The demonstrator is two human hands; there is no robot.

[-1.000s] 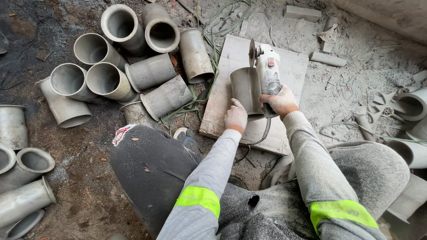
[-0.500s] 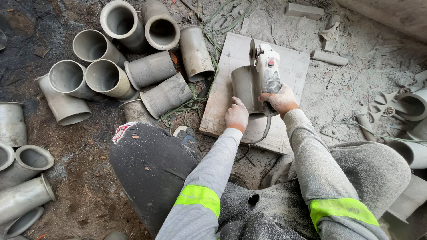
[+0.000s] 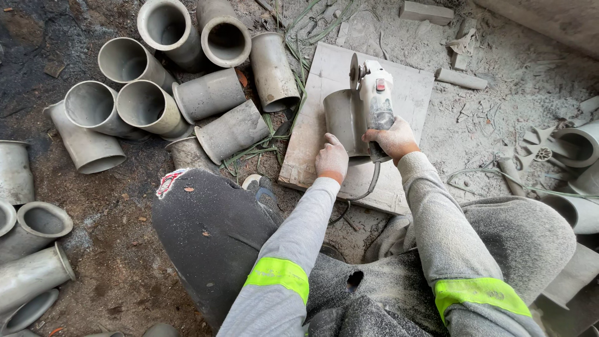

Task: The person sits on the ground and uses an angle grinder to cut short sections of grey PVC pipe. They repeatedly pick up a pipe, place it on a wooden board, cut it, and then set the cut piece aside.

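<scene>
A grey pipe piece (image 3: 342,118) lies on a pale wooden board (image 3: 405,93) on the ground. My left hand (image 3: 331,159) grips the near end of that pipe and holds it down. My right hand (image 3: 391,138) is closed around the body of a white angle grinder (image 3: 376,93). The grinder's disc (image 3: 354,70) sits at the far upper edge of the pipe, right beside it. A cable runs from the grinder back between my arms. Both hands and sleeves are coated in pale dust.
Several grey pipe sockets (image 3: 150,106) lie heaped left of the board, with more (image 3: 31,249) at the far left edge. My dark-trousered knee (image 3: 212,231) sits below the board. Small wood offcuts (image 3: 427,11) and other pipe fittings (image 3: 577,146) lie on the dusty ground at right.
</scene>
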